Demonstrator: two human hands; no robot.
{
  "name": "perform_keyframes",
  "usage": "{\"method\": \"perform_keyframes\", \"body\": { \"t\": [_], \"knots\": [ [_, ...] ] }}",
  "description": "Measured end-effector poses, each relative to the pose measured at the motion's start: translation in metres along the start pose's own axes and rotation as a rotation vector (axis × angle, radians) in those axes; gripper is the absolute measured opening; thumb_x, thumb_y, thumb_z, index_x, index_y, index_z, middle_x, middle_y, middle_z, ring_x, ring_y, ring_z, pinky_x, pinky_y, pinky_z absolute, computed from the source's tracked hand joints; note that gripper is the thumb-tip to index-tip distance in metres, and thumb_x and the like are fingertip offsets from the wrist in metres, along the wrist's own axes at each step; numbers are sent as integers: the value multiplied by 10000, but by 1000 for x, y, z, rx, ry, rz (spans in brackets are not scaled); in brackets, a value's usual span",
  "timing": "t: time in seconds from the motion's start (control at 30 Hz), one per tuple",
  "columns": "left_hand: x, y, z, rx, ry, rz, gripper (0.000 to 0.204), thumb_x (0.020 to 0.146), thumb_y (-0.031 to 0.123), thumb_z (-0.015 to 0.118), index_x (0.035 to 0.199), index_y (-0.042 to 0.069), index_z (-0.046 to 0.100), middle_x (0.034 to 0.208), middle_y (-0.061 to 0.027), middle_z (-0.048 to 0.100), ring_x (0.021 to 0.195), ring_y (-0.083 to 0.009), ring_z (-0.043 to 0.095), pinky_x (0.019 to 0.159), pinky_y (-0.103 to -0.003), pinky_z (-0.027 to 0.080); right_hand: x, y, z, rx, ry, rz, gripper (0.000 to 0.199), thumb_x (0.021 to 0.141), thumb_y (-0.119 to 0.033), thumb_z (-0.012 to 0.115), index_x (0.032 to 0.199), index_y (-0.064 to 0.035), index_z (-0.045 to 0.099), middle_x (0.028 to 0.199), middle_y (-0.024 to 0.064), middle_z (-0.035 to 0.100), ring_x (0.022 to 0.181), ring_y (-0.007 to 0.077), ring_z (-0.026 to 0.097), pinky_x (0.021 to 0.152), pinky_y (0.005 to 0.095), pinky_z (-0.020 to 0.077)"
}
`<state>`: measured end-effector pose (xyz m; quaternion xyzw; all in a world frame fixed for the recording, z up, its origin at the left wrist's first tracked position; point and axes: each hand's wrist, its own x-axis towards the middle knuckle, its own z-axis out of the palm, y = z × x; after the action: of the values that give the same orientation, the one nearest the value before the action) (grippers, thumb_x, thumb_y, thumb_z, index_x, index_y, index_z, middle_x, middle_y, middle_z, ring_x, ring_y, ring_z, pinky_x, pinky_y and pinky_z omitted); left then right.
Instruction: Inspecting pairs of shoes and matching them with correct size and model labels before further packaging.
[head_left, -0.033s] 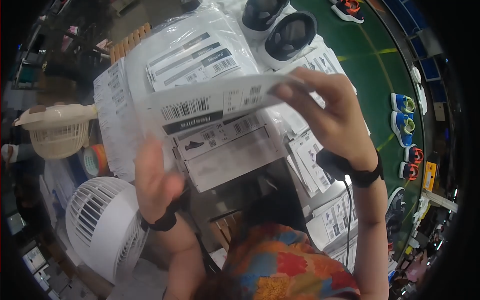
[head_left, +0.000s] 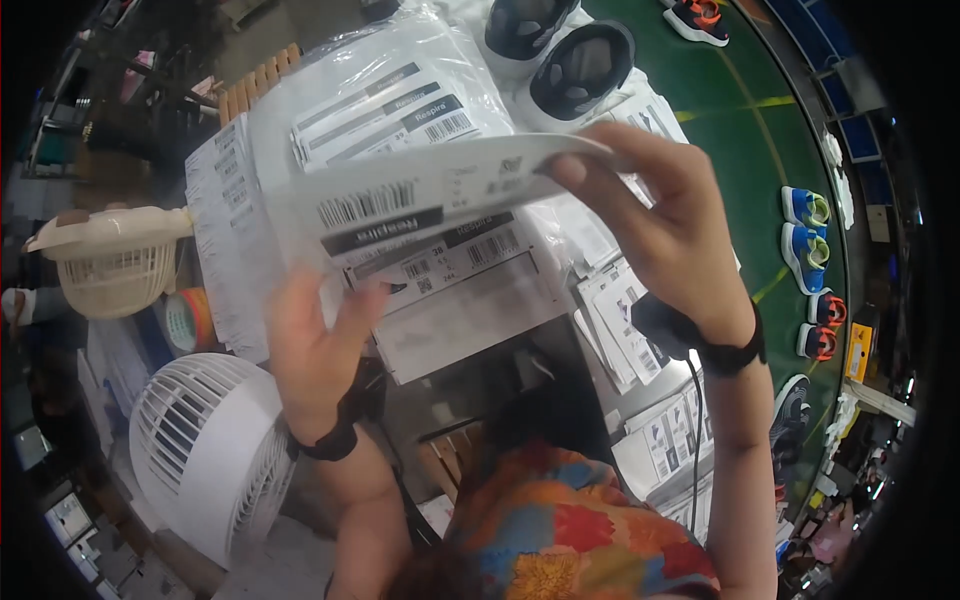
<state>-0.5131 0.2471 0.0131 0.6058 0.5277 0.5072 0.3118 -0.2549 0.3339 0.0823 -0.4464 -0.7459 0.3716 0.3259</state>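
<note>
My right hand (head_left: 665, 225) pinches the right end of a long white label sheet (head_left: 420, 190) printed with barcodes, held up over the bench. My left hand (head_left: 315, 345) grips the same sheet from below at its left part, fingers spread on its underside. Both wrists wear black bands. Under the sheet lies a clear plastic bag (head_left: 400, 95) with more barcode labels inside, and a white box (head_left: 470, 310) with stickers. Two dark shoes (head_left: 560, 50) stand at the far edge.
A white fan (head_left: 205, 440) stands at lower left, a cream plastic basket (head_left: 110, 260) and tape rolls (head_left: 190, 320) at left. Stacks of label sheets (head_left: 640, 340) lie to the right. Several blue and orange shoes (head_left: 810, 250) sit on the green floor at right.
</note>
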Motion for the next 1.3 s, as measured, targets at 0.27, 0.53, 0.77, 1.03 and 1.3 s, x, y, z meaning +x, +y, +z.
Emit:
{"method": "perform_keyframes", "body": {
  "t": [0.27,0.53,0.77,1.03,1.3],
  "knots": [
    [21,-11,18,-42,396,-182,187,940,129,631,971,-52,662,865,-73,678,776,-96,539,732,-261,436,-39,5,47,-296,171,-256,198,696,21,767,808,-28,611,777,80,610,695,222,599,631,294,480],
    [25,-23,14,-179,416,-294,419,897,133,699,590,24,435,604,25,427,597,-67,365,537,-283,294,-21,-14,156,-401,79,-296,190,669,-139,654,785,-9,578,856,123,575,847,283,562,759,386,465],
    [34,-20,18,-296,436,-282,339,903,132,685,623,5,544,615,5,497,586,-66,396,536,-292,299,-19,-3,163,-432,234,-423,180,615,-139,600,724,3,583,755,117,537,769,279,535,733,389,463],
    [40,-13,26,-447,424,-342,263,943,194,642,870,-56,679,802,-42,660,711,-65,526,654,-227,417,-18,-3,148,-396,159,-254,166,619,-92,700,757,-39,622,903,59,638,727,213,576,611,326,477],
    [32,-16,17,-440,341,-381,294,943,224,649,842,-51,673,773,-18,639,679,-44,492,609,-210,384,-27,-1,148,-463,155,-348,124,593,-108,596,670,-16,564,779,111,550,770,260,554,650,327,478]
  ]
}}
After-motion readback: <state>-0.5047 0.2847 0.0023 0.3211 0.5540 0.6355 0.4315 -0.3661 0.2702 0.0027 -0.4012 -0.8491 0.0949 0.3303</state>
